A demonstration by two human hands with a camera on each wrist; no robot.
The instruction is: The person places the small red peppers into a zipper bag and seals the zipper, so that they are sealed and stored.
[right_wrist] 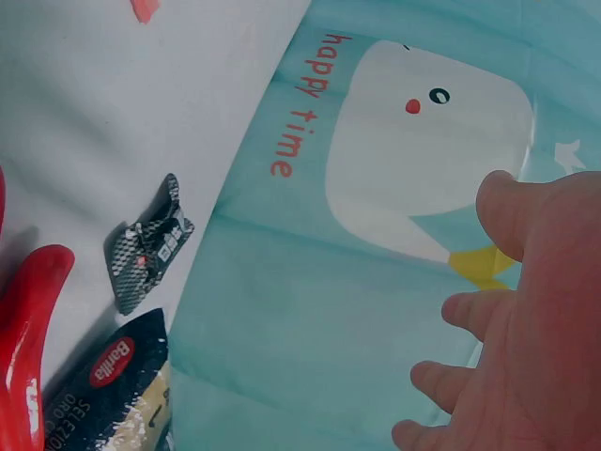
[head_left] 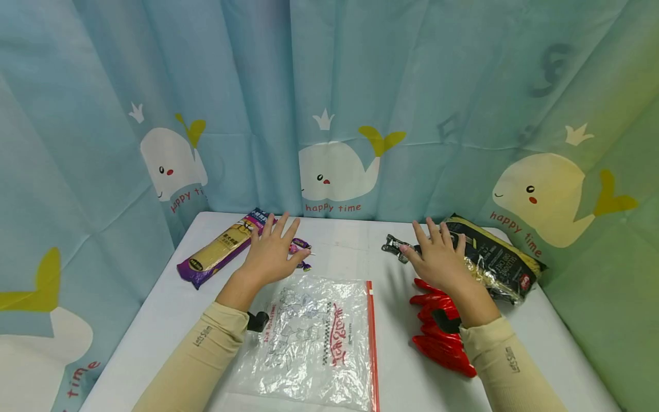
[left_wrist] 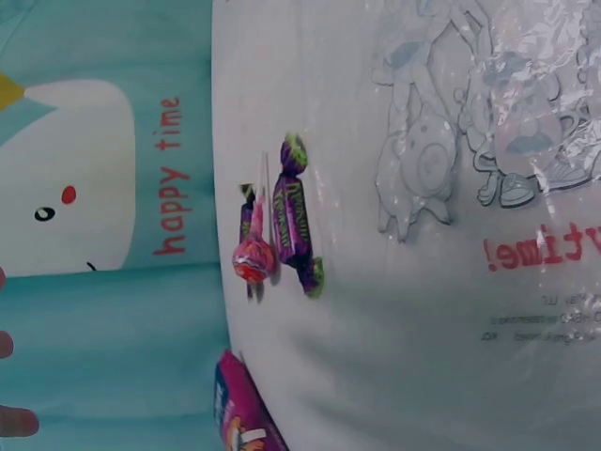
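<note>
both hands flat-fingered, holding nothing | left hand [head_left: 270, 252] over candies [left_wrist: 279, 227] far left | right hand [head_left: 437, 254] by black pasta pack [head_left: 494, 263] | zip bag [head_left: 314, 337] near centre of worktop [head_left: 350, 243], looks unfilled | nothing packed yet

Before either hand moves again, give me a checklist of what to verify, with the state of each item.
1. Left hand free: ok, fingers spread, holding nothing.
2. Right hand free: ok, fingers spread above the table, holding nothing.
3. Zip bag within reach: ok, lying flat between the forearms; whether its red seal is open, cannot tell.
4. Wrapped candies located: ok, lollipop and purple candy lie side by side on the table, beside the left hand.
5. Spaghetti packs clear of the bag: ok, purple pack far left, black pack far right.
6. Red claw clip unobstructed: not ok, right forearm covers part.
</note>
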